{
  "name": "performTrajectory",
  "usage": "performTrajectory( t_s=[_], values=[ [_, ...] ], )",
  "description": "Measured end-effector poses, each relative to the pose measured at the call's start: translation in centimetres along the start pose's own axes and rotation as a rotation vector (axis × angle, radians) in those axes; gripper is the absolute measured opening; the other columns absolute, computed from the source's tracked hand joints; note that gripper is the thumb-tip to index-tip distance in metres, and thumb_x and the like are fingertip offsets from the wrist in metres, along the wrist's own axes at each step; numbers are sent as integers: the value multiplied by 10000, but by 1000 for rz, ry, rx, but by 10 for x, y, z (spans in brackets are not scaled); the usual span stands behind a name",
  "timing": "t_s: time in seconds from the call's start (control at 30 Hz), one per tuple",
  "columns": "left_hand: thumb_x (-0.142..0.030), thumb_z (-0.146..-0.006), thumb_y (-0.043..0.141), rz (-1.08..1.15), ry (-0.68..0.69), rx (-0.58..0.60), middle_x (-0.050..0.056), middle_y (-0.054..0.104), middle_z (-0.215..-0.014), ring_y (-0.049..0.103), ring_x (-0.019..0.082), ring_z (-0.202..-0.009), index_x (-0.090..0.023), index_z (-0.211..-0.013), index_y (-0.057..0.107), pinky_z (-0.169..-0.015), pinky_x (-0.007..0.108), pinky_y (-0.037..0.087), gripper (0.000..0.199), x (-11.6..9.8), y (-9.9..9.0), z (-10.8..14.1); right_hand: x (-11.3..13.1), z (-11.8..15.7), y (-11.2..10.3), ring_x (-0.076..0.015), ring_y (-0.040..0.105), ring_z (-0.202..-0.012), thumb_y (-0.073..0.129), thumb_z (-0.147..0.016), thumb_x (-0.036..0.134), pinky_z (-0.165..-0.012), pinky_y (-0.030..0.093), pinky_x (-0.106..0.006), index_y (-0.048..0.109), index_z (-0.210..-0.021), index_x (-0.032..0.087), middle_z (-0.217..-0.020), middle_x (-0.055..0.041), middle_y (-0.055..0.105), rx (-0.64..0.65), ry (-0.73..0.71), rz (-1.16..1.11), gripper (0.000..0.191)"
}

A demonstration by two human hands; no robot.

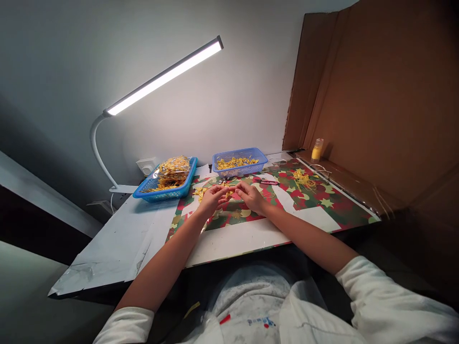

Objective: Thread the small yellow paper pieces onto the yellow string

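My left hand (pixel 214 198) and my right hand (pixel 250 196) meet above the patterned table cover, fingertips pinched close together. A small yellow piece (pixel 229 194) shows between them, gripped by the fingers of both hands; its exact shape is too small to tell. Just behind my left hand lie loose yellow pieces (pixel 200 192). Pink-handled snips (pixel 266 181) rest on the cover beyond my right hand. Farther right is a tangled pile of yellow pieces and strings (pixel 303 179).
A blue tray (pixel 186 187) with bagged yellow pieces stands left, under a lit lamp (pixel 165 76). A purple-blue basket (pixel 258 167) of yellow pieces is at the back. A small yellow-filled bottle (pixel 317 149) stands right, by a cardboard wall (pixel 387 95).
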State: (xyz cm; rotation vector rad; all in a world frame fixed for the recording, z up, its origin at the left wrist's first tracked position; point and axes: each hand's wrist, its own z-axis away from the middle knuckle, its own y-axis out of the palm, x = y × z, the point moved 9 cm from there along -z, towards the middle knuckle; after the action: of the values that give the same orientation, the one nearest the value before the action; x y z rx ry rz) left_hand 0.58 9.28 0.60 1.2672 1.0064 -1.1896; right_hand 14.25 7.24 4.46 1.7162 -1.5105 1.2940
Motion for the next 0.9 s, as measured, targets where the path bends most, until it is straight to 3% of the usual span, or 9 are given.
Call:
performTrajectory(
  t_s=[0.1,0.2,0.33,0.43,0.57,0.67,0.77,0.83,0.9],
  values=[
    [-339,-535,827,-29,58,2,-40,601,-612,605,79,-541,-146,-766,524,-594,213,525,427,-6,2,2,-16,-10,-12,-161,612,-765,553,-822,407,-761,478,-329,457,-741,225,-768,2,642,-76,123,-322,222],
    [-330,-551,803,-121,173,16,-36,626,-642,615,102,-565,-154,-892,533,-593,231,509,470,-16,4,5,-34,-16,-50,-123,610,-653,528,-861,308,-700,508,-292,433,-753,224,-710,17,631,-307,260,-641,166],
    [-268,-616,719,-348,340,68,-36,605,-651,586,102,-582,-153,-1051,576,-584,218,462,472,-26,11,12,-51,-11,-118,-38,336,-371,395,-908,126,-519,447,-182,344,-677,199,-497,87,409,-661,317,-877,248],
    [-218,-658,641,-634,475,145,-30,566,-606,514,85,-544,-154,-874,656,-543,200,398,226,-30,21,19,-62,-6,-152,-45,188,-341,303,-926,94,-409,334,-144,270,-643,196,-450,101,237,-781,330,-926,302],
    [-178,-663,612,-938,614,293,-19,559,-577,480,96,-542,-188,-681,643,-558,211,383,36,-36,37,31,-78,1,-177,-51,166,-349,319,-934,124,-372,266,-149,222,-644,202,-464,102,188,-875,357,-874,316],
    [-179,-693,609,-1088,648,406,6,591,-632,501,117,-583,-206,-659,636,-583,225,386,51,-33,49,43,-89,8,-190,-53,184,-351,348,-927,148,-358,252,-157,209,-643,209,-468,102,194,-946,379,-829,322],
    [-230,-804,552,-1226,694,491,22,572,-642,495,121,-586,-199,-626,612,-585,234,383,190,-20,59,65,-96,12,-200,-53,190,-348,379,-917,164,-343,239,-157,191,-643,213,-468,105,193,-980,403,-799,337],
    [-280,-866,514,-1267,754,518,23,558,-645,498,126,-597,-197,-624,603,-606,240,405,271,-10,65,87,-97,14,-206,-50,169,-343,370,-921,160,-334,223,-149,175,-644,214,-466,111,176,-993,402,-792,343],
    [-301,-925,448,-1313,837,472,33,562,-671,523,139,-659,-193,-648,609,-644,252,429,338,-5,66,109,-96,13,-214,-47,140,-336,355,-926,156,-324,199,-141,159,-647,214,-463,117,149,-1008,391,-780,346]
  ],
)
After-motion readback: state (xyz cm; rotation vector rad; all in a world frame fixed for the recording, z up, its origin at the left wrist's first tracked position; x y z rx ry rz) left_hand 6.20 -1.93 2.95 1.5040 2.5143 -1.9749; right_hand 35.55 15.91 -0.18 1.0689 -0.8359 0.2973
